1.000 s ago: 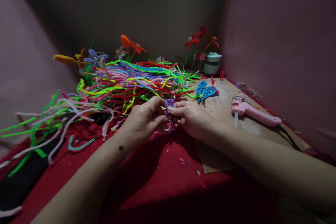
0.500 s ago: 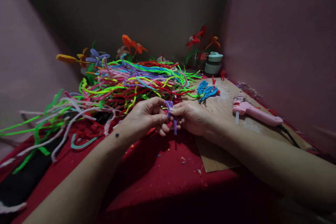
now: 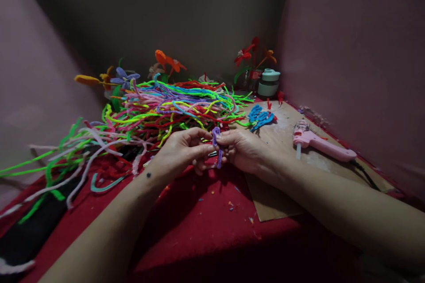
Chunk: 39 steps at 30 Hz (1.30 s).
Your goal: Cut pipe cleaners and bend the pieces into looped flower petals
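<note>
A short purple pipe cleaner (image 3: 216, 134), bent into a small loop with one end hanging down, is pinched between both hands above the red cloth. My left hand (image 3: 181, 150) grips it from the left with thumb and fingers closed. From the right, my right hand (image 3: 244, 149) pinches the same piece. Just behind the hands lies a big heap of pipe cleaners (image 3: 159, 106) in many colours.
A pink glue gun (image 3: 320, 143) lies on a cardboard sheet (image 3: 285, 128) to the right, with a blue pipe-cleaner piece (image 3: 260, 117) near it. Pipe-cleaner flowers (image 3: 247, 55) and a small pale jar (image 3: 268, 83) stand at the back. Loose green and white stems (image 3: 63, 159) spread left.
The hands have kept twisting the purple piece between them; its loop looks tighter and narrower. The view has shifted slightly. Nothing else has moved.
</note>
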Each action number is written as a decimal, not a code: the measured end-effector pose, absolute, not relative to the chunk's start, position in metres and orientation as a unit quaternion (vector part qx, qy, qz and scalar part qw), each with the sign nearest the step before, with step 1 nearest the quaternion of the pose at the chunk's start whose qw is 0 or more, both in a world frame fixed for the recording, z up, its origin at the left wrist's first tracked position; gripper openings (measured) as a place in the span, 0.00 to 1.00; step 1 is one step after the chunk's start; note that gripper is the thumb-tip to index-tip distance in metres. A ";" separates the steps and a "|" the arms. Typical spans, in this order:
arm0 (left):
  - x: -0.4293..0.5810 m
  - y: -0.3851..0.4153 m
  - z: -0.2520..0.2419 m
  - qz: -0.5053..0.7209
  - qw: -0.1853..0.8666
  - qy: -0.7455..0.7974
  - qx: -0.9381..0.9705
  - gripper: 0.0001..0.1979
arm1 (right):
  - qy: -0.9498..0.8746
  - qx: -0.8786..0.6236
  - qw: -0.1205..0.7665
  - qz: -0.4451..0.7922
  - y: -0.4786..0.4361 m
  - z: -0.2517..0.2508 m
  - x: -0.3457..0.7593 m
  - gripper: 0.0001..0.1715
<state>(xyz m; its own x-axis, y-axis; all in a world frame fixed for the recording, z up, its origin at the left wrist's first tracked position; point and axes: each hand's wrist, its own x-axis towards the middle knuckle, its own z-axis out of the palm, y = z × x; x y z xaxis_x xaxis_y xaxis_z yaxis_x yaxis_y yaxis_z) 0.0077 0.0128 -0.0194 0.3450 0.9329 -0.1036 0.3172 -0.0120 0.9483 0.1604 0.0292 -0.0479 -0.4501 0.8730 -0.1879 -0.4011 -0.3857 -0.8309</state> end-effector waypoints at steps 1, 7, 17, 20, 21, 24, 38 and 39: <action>0.008 0.013 -0.020 0.297 0.495 0.489 0.654 0.13 | -0.367 -0.323 0.420 0.764 0.029 -0.048 0.161 0.05; 0.009 0.010 -0.020 0.286 0.480 0.493 0.667 0.09 | -0.370 -0.332 0.439 0.748 0.030 -0.049 0.161 0.06; 0.008 0.009 -0.018 0.252 0.486 0.503 0.668 0.07 | -0.419 -0.300 0.461 0.723 0.027 -0.051 0.160 0.11; 0.010 0.009 -0.019 0.239 0.527 0.486 0.655 0.07 | -0.447 -0.316 0.452 0.705 0.026 -0.051 0.161 0.14; 0.011 0.009 -0.019 0.237 0.534 0.479 0.655 0.07 | -0.451 -0.328 0.455 0.694 0.026 -0.050 0.161 0.14; 0.008 0.009 -0.020 0.225 0.533 0.469 0.667 0.08 | -0.456 -0.349 0.472 0.669 0.023 -0.049 0.159 0.13; 0.005 0.010 -0.028 0.266 0.633 0.426 0.589 0.09 | -0.465 -0.361 0.473 0.656 0.021 -0.049 0.157 0.11; 0.006 0.010 -0.029 0.273 0.626 0.431 0.590 0.10 | -0.470 -0.362 0.467 0.656 0.021 -0.048 0.157 0.11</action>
<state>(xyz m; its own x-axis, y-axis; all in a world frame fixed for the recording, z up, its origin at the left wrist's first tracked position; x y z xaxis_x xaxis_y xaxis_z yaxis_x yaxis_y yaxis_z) 0.0060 0.0103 -0.0287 0.4797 0.8500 -0.2176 0.1676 0.1547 0.9736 0.1574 0.0212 -0.0484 -0.3020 0.9526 -0.0359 -0.2728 -0.1225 -0.9542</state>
